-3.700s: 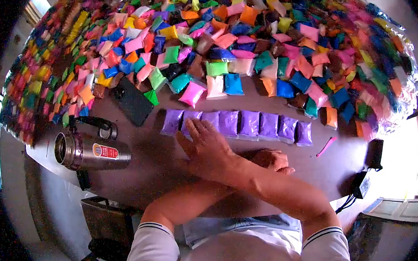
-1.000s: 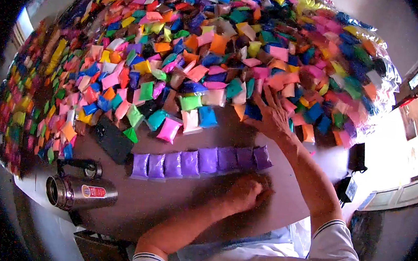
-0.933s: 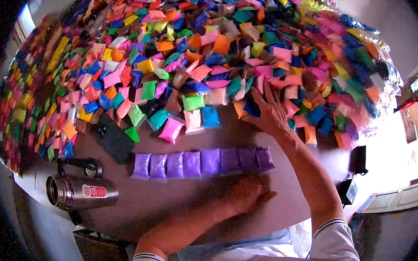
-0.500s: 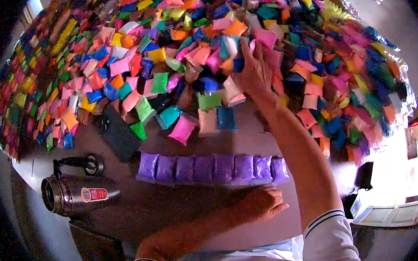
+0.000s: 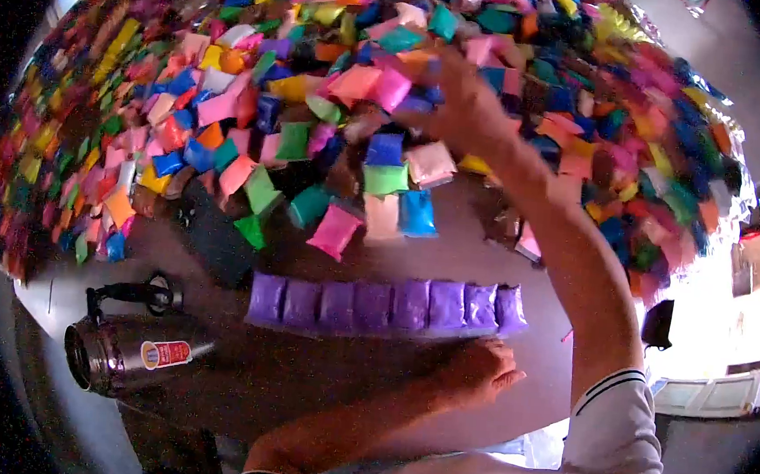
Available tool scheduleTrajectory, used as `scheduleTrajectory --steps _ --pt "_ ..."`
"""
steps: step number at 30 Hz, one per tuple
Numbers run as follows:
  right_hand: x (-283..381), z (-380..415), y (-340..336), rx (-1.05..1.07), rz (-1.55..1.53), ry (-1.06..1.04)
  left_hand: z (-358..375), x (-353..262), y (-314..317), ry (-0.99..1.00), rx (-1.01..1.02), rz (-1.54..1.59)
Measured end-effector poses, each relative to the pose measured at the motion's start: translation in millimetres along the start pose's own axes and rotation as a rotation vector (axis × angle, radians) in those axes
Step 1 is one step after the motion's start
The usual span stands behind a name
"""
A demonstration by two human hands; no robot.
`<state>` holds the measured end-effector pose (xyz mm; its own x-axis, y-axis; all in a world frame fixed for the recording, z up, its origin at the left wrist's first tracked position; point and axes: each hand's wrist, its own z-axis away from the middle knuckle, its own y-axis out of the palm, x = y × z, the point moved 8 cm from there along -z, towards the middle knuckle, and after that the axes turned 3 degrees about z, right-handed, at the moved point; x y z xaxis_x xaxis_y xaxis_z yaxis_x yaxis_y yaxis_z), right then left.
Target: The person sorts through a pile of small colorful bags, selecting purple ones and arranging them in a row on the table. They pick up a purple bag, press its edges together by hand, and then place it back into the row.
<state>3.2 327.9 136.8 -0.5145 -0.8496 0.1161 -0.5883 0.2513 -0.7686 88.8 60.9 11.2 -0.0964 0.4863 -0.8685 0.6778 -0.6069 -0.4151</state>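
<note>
My row of eight purple packets (image 5: 373, 307) lies side by side on the table (image 5: 292, 363). Beyond that row, my right hand (image 5: 470, 111) is over the heap of coloured packets (image 5: 291, 141), beside a pink packet (image 5: 390, 90). Its fingers look partly spread, but blur hides how far, and I cannot tell whether they hold anything. My left hand (image 5: 476, 371) rests just on the near side of the row's right end, fingers curled in; I see nothing in it. The steel flask (image 5: 147, 357) stands off the row's left end, tilted onto its side. I judge this a reach among the loose packets; gripping one calls for a light pinch that leaves its neighbours undisturbed.
</note>
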Motion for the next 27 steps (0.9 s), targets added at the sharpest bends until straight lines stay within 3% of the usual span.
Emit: scheduleTrajectory --steps 2,4,5,7,8,11,12,14,15,18,20,24,27 --pt "32 37 -11 0.059 -0.006 0.054 -1 -7 -2 -0.047 0.083 -0.043" --pt "28 76 -32 0.012 0.128 0.282 -2 1 0 -0.204 0.209 -0.083" --pt "29 93 -55 -0.042 0.138 0.376 2 3 5 -0.188 0.221 -0.073" --pt "8 133 -103 -0.199 0.276 0.473 7 1 -10 0.017 -0.111 0.028" --pt "-7 164 -125 -0.297 0.407 0.483 12 4 0 0.032 -0.096 0.039" --pt "-26 223 -180 -0.205 0.654 0.721 10 14 17 -0.029 -0.048 -0.024" --pt "-53 266 -190 -0.155 0.623 0.851 7 13 15 -0.015 -0.089 -0.006" --pt "-45 287 -202 -0.002 0.453 1.018 3 8 11 0.004 -0.121 0.011" --pt "-39 303 -201 -0.011 0.459 1.023 3 3 8 0.016 -0.119 -0.031" --pt "-28 337 -168 0.354 0.370 1.161 -3 -5 3 0.072 -0.129 -0.056" --pt "-23 330 -148 0.347 0.351 1.043 -3 -7 3 0.103 -0.141 -0.037" --pt "-40 328 -124 0.356 0.396 1.056 -5 -10 0 0.067 -0.091 -0.060" --pt "-37 316 -121 0.447 0.236 1.124 -4 -5 3 0.035 -0.052 -0.064"
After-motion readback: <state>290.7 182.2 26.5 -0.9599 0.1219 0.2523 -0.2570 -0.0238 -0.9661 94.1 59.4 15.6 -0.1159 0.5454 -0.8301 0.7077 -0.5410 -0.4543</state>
